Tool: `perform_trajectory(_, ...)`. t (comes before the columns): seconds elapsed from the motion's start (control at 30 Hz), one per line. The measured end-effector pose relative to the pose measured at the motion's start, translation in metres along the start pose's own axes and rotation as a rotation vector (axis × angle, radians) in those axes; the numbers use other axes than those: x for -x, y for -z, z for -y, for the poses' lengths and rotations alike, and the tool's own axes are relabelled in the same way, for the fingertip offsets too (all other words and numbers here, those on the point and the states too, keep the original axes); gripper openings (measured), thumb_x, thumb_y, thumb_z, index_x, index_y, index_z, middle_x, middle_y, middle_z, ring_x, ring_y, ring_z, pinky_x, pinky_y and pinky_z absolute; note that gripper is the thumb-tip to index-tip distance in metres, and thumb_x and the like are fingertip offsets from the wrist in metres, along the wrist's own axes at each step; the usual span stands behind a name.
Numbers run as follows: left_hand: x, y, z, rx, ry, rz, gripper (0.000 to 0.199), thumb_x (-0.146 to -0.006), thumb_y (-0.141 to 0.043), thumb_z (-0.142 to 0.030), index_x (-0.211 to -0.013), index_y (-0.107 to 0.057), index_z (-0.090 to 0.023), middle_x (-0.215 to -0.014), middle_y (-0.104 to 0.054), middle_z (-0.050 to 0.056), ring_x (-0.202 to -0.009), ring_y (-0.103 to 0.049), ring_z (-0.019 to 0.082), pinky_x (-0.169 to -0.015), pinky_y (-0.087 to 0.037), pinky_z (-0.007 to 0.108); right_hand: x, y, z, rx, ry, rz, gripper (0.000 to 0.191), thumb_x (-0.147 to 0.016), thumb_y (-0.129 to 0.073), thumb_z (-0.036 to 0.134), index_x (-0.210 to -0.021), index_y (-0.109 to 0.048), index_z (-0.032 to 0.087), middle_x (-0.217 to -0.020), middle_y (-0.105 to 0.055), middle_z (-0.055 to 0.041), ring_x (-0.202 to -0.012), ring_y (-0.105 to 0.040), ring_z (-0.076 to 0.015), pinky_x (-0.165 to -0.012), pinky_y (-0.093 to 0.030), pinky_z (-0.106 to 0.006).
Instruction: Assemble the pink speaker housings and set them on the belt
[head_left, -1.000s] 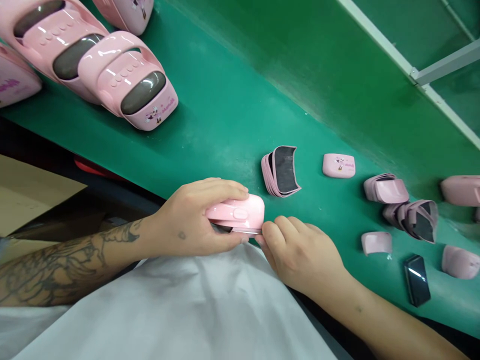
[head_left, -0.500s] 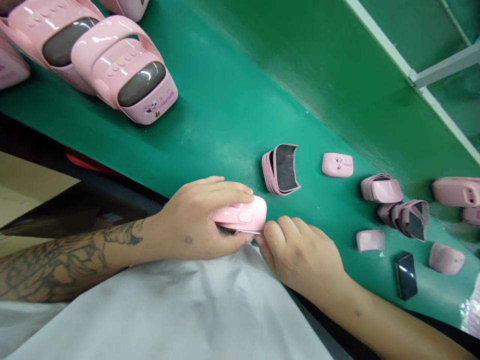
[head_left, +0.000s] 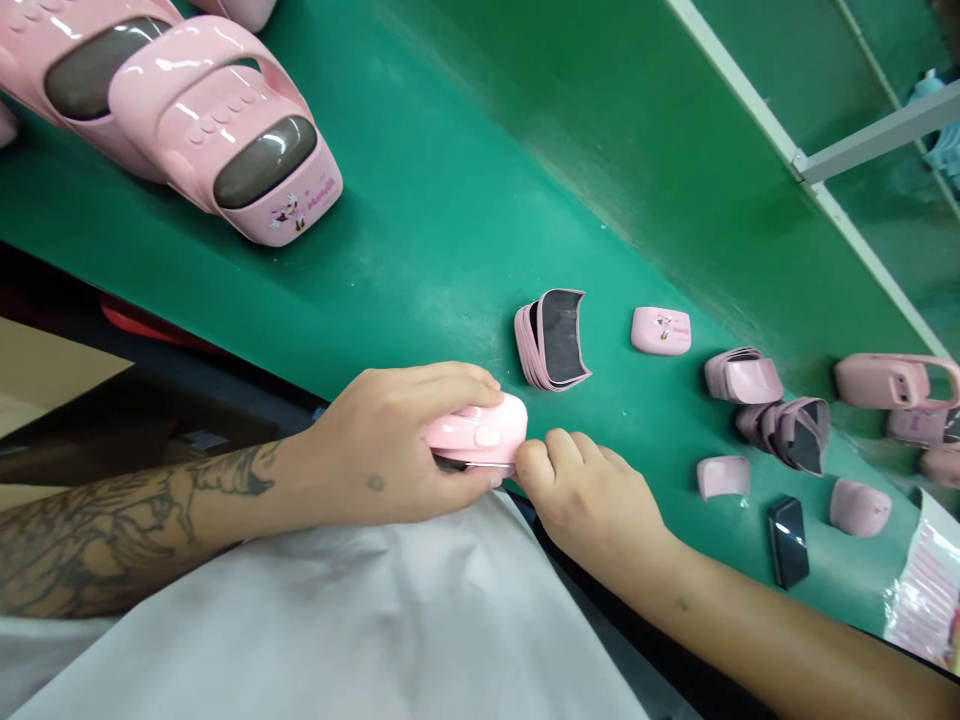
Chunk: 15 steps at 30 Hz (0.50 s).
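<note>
A glossy pink plastic piece (head_left: 484,432) with a small raised oval button is wrapped by my left hand (head_left: 405,445) near the table's front edge. Its thumb lies along the lower side and the fingers cross the top. My right hand (head_left: 585,485) is closed at the piece's right end, where a thin, light edge shows along the underside. Whatever the right fingers pinch is hidden behind the knuckles. Just beyond the hands, a nested stack of curved pink covers with dark insides (head_left: 555,340) stands on the green table (head_left: 427,250).
Large pink handled units (head_left: 232,130) stand at upper left. On the right lie a small printed pink cover (head_left: 661,331), stacked pink shells (head_left: 795,432), a black phone-like object (head_left: 788,542) and a clear plastic bag (head_left: 926,580). A white metal frame (head_left: 806,165) crosses the upper right.
The view has shifted slightly, so table items appear farther left. Both hands remain on the pink piece, with the right hand still closed at its right end.
</note>
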<state>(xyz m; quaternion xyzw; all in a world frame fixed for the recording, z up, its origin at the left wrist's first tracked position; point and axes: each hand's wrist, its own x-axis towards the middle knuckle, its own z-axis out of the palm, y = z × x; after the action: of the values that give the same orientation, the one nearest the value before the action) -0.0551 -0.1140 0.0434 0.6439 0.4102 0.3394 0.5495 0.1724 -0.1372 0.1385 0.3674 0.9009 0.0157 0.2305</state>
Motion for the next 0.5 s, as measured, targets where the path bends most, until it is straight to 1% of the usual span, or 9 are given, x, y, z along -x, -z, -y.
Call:
perform_trajectory(0.1,-0.002,-0.001,-0.001,-0.041,-0.013,0.012,0.014,-0.093,-0.069,-0.027,-0.101,-0.070,-0.016,-0.121,-0.083,0.007,-0.099,-0.083,0.023,-0.068,-0.059,0.033,0.000,0.001,0.000,0.023,-0.005,0.003,0.030,-0.083,-0.055,0.009,-0.092,-0.029,0.021,-0.070,-0.047,0.0039,-0.060,-0.046,-0.0124,-0.067,-0.015,-0.028)
perform_trajectory(0.2,-0.002,-0.003,-0.001,-0.067,-0.048,0.036,0.013,-0.093,-0.067,-0.022,-0.105,-0.069,-0.016,-0.115,-0.082,0.004,-0.096,-0.081,0.020,-0.072,-0.059,0.033,0.002,0.002,0.002,0.042,-0.006,0.031,0.032,-0.084,-0.056,0.010,-0.092,-0.028,0.021,-0.070,-0.047,0.0049,-0.059,-0.049,-0.0125,-0.065,-0.017,-0.028)
perform_trajectory(0.33,-0.002,-0.004,0.001,-0.081,-0.070,0.069,0.014,-0.094,-0.067,-0.021,-0.107,-0.069,-0.016,-0.109,-0.080,0.002,-0.094,-0.079,0.019,-0.075,-0.057,0.032,0.005,0.004,0.008,0.049,-0.023,0.080,0.034,-0.082,-0.059,0.010,-0.095,-0.030,0.021,-0.072,-0.050,0.0054,-0.059,-0.053,-0.0125,-0.064,-0.020,-0.028)
perform_trajectory(0.43,-0.003,-0.004,0.001,-0.068,-0.052,0.140,0.012,-0.095,-0.065,-0.022,-0.104,-0.070,-0.017,-0.101,-0.077,0.001,-0.090,-0.076,0.018,-0.076,-0.054,0.032,0.008,0.004,0.016,0.088,-0.057,0.093,0.029,-0.087,-0.059,0.013,-0.095,-0.031,0.021,-0.072,-0.049,0.0054,-0.058,-0.053,-0.0121,-0.063,-0.020,-0.028)
perform_trajectory(0.5,-0.005,-0.003,0.001,-0.055,-0.036,0.195,0.015,-0.094,-0.064,-0.023,-0.106,-0.071,-0.018,-0.097,-0.075,0.000,-0.088,-0.074,0.018,-0.078,-0.052,0.032,0.009,0.004,0.021,0.107,-0.080,0.097,0.028,-0.089,-0.057,0.013,-0.095,-0.032,0.022,-0.071,-0.050,0.0051,-0.057,-0.053,-0.0126,-0.062,-0.018,-0.029)
